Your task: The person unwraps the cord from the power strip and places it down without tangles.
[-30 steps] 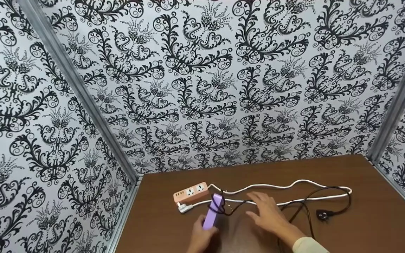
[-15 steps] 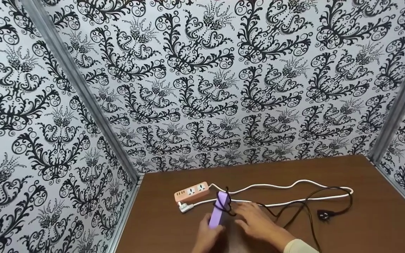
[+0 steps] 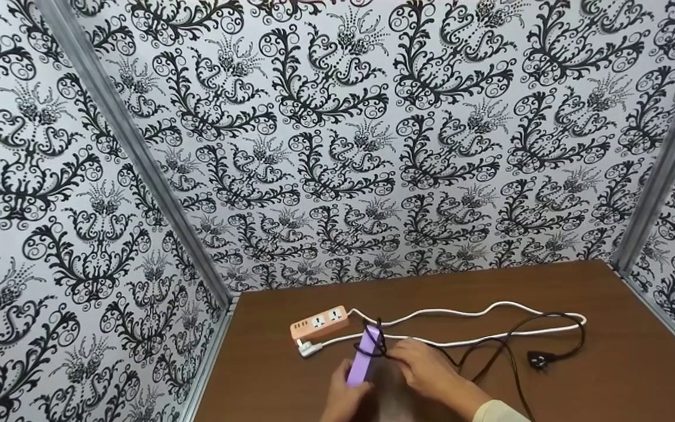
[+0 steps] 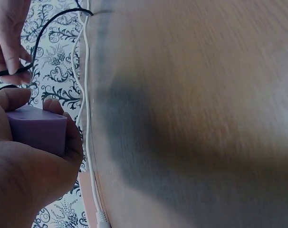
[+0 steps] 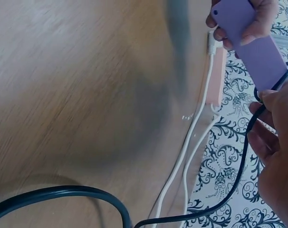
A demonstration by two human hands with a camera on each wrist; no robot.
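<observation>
My left hand (image 3: pixel 344 391) grips the lower end of a long purple power strip (image 3: pixel 361 364), held tilted above the table; no sockets show on it. A black cord (image 5: pixel 242 161) is looped around the strip's far end. Close beside that end, my right hand (image 3: pixel 428 370) pinches the cord between thumb and fingers, as the left wrist view shows with the right hand (image 4: pixel 8 40) at upper left. From there the cord runs right across the table to a black plug (image 3: pixel 539 358).
Behind the hands lies an orange power strip (image 3: pixel 321 328) with sockets. Its white cord (image 3: pixel 431 310) stretches far right and doubles back to a white plug (image 3: pixel 309 348). Patterned walls (image 3: pixel 337 176) enclose the brown table (image 3: pixel 267 387) at the back and sides.
My right hand has moved left to the purple power strip and now pinches the black cord near it. The left hand and strip have shifted slightly right.
</observation>
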